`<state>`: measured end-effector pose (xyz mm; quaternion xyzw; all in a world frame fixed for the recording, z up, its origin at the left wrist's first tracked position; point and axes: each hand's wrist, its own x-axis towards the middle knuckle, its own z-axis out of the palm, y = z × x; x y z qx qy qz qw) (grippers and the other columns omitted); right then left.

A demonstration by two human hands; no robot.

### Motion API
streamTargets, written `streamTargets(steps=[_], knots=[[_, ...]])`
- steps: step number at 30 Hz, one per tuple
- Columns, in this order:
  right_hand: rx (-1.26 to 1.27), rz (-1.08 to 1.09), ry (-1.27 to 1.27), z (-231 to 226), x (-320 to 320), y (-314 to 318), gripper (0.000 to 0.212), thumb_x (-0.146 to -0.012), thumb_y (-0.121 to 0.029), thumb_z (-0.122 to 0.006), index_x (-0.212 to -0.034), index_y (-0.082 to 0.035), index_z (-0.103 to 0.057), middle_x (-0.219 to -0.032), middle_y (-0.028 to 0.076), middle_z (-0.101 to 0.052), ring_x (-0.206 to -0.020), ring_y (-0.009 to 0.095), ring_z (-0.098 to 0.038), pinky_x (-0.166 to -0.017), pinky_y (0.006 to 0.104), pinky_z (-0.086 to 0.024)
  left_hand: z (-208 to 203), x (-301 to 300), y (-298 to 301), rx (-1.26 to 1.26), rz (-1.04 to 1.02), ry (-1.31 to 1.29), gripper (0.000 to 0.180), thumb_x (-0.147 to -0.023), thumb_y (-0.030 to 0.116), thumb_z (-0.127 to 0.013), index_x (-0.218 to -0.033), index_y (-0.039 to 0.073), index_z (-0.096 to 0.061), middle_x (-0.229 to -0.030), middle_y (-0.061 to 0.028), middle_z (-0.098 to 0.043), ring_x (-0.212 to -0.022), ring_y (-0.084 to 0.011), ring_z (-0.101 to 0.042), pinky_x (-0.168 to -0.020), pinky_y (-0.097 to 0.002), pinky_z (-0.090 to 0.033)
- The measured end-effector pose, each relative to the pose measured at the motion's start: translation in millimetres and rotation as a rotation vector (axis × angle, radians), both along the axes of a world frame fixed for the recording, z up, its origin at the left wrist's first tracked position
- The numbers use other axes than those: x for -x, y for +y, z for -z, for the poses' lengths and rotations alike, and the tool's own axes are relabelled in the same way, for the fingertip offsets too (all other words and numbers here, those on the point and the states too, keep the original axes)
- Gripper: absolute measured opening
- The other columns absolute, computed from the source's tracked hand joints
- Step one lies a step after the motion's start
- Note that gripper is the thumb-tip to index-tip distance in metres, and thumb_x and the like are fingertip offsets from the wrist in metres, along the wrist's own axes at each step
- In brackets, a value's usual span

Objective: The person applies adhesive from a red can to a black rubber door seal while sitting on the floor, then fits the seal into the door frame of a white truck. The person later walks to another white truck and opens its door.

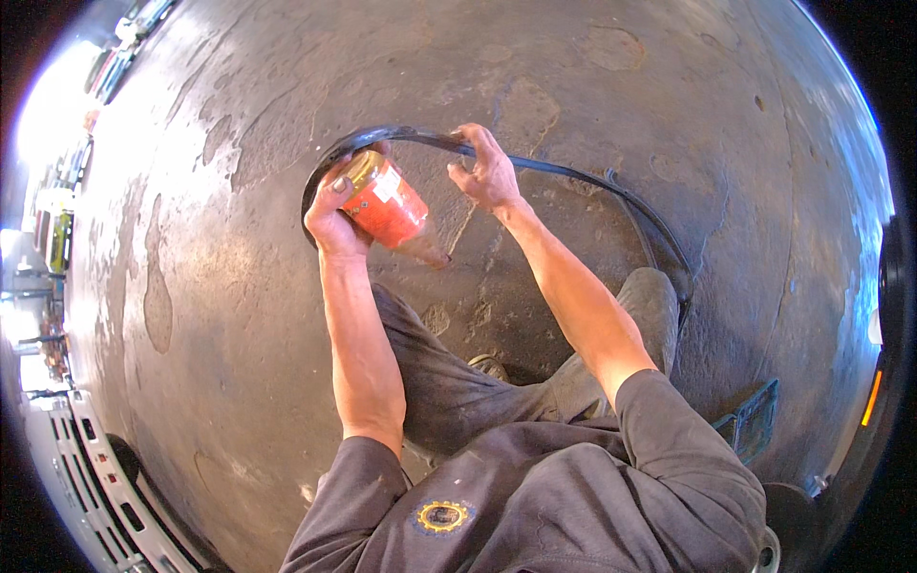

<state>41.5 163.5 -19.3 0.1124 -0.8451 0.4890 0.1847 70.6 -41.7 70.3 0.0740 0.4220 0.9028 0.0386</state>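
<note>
Left hand [334,218] clasps the red container [387,207], apparently steadying it beside the black strip [573,173]; right hand [492,179] curls at the strip, pinch unconfirmed.

An orange, gold-ended cylindrical container [392,218] is partly hiding the left hand [336,214]. Beside that hand, a white label's print [386,186] is blurring.

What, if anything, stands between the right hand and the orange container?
Nothing visible: an open gap separates the right hand from the orange container in the left hand; the black strip arcs beyond the gap.
</note>
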Motion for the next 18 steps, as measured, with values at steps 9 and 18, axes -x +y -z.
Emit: streamTargets(steps=[9,18], knots=[[0.097,-0.173,-0.05,3,39,19,0.055,-0.076,-0.011,-0.072,-0.122,-0.011,-0.043,-0.104,0.014,-0.066,-0.1,0.034,-0.063,-0.085,0.0402,-0.049,-2,3,2,0.038,-0.05,0.075,0.075,-0.066,0.043,-0.062,-0.121,-0.007,-0.052,-0.113,-0.0227,-0.06,-0.092,-0.0355,-0.063,-0.079,-0.0447,-0.052],[0.032,-0.139,-0.098,-57,13,20,0.063,-0.076,-0.008,-0.07,-0.131,-0.02,-0.041,-0.092,0.012,-0.07,-0.085,0.03,-0.067,-0.075,0.0388,-0.051,5,14,11,0.004,-0.054,-0.081,0.071,-0.068,0.02,-0.057,-0.134,0.003,-0.041,-0.125,-0.0204,-0.053,-0.102,-0.0269,-0.058,-0.088,-0.04,-0.049]])
